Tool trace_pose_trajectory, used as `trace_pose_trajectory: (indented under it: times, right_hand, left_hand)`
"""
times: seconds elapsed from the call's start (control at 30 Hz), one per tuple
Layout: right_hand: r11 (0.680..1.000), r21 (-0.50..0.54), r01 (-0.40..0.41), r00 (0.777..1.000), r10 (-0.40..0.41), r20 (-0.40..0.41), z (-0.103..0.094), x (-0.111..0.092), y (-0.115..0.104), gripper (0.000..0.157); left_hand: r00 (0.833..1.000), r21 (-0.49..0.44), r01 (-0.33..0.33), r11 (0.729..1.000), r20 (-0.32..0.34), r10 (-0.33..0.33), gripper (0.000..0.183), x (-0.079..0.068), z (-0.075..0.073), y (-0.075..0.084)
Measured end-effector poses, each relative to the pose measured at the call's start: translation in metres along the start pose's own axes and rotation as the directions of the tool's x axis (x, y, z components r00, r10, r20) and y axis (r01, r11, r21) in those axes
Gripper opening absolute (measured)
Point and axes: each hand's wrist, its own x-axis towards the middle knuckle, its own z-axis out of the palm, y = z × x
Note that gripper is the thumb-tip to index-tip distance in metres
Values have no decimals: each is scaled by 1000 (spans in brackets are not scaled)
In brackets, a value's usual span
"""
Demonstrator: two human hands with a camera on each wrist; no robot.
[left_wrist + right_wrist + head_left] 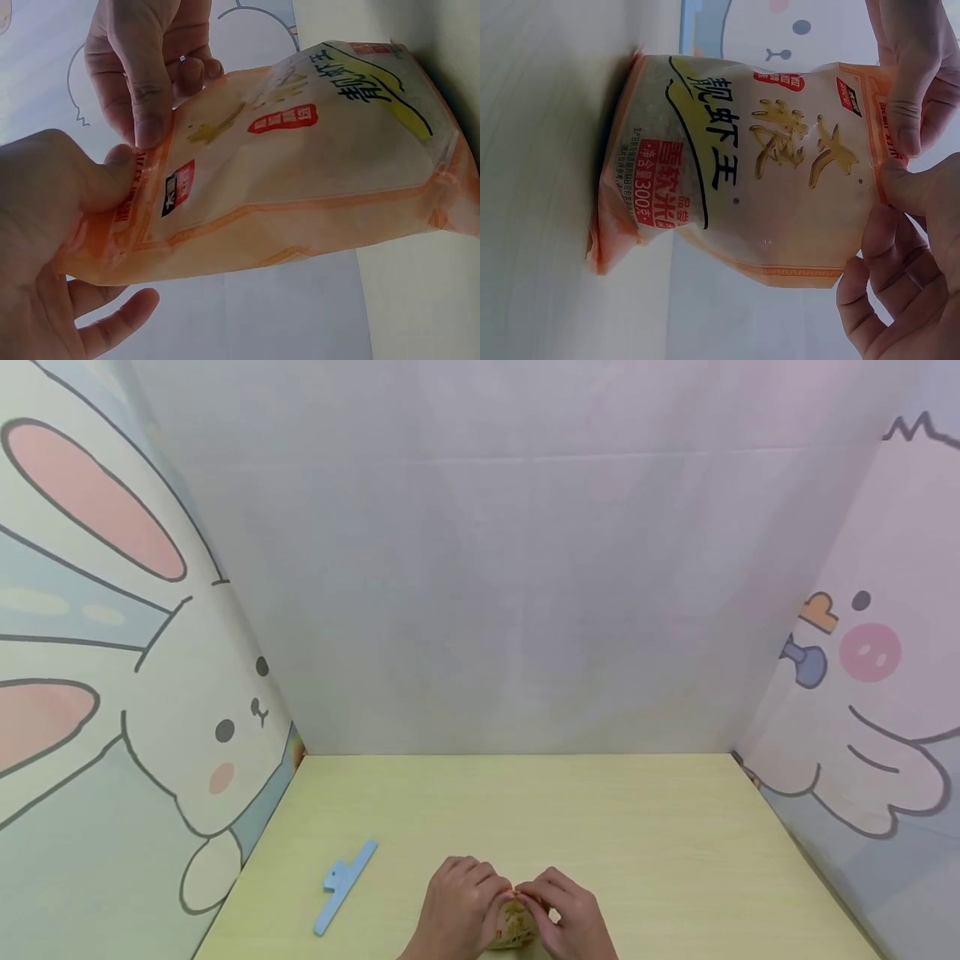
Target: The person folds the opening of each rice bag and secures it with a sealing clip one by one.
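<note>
A small plastic bag of rice (513, 927) with orange edges stands upright on the table, its printed front plain in the right wrist view. At its top edge, my left hand (459, 906) pinches one side between thumb and fingers. Close beside it, my right hand (567, 914) pinches the other side of the same edge, thumb tips nearly together. In the left wrist view the bag (262, 157) looks full, with its top strip flattened under the thumbs. The bag's base (619, 202) rests on the tabletop.
A light blue bag clip (345, 887) lies on the pale wooden table (637, 827), left of my hands. A white curtain (517, 610) hangs behind the table. Cartoon-printed panels stand on both sides, a rabbit on the left (187, 760) and a white bird on the right (862, 718).
</note>
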Motion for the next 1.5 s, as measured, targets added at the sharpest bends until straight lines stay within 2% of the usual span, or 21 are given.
trace_pose_trajectory:
  times: [0.4, 0.6, 0.73, 0.93, 1.07, 1.17, 1.4, 1.5]
  right_hand:
    - [1000, 13, 15, 1000, -15, 5, 2, 1, -1, 26]
    - [997, -75, 34, 999, -33, 7, -4, 1, 3, 21]
    - [994, -103, 28, 1000, -28, 9, -6, -4, 5, 23]
    - [996, -84, 11, 1000, -12, -12, -7, -14, 10, 29]
    - [999, -25, -42, 999, 42, -9, -7, -20, 13, 32]
    - [996, -20, -90, 996, 90, 3, -8, -24, 13, 31]
    - [980, -58, -189, 981, 191, 32, -9, -26, 11, 25]
    - [981, -56, -186, 982, 188, 34, -8, -25, 10, 18]
  left_hand:
    - [1000, -7, -20, 1000, -7, 20, 16, -3, -1, -4]
    - [999, -12, -36, 999, -2, 36, 15, -2, 0, -4]
    - [1000, 2, -21, 1000, 19, 21, 15, -3, 0, -2]
    - [999, 18, 1, 1000, 38, -1, 15, -5, -1, -1]
    - [999, 20, 3, 1000, 34, -4, 15, -4, -2, -1]
    - [1000, 17, 2, 1000, 29, -3, 15, -4, -2, -2]
    - [1000, 18, 3, 1000, 24, -3, 16, -4, -2, -3]
    - [1000, 21, 4, 1000, 27, -5, 15, -4, -2, -3]
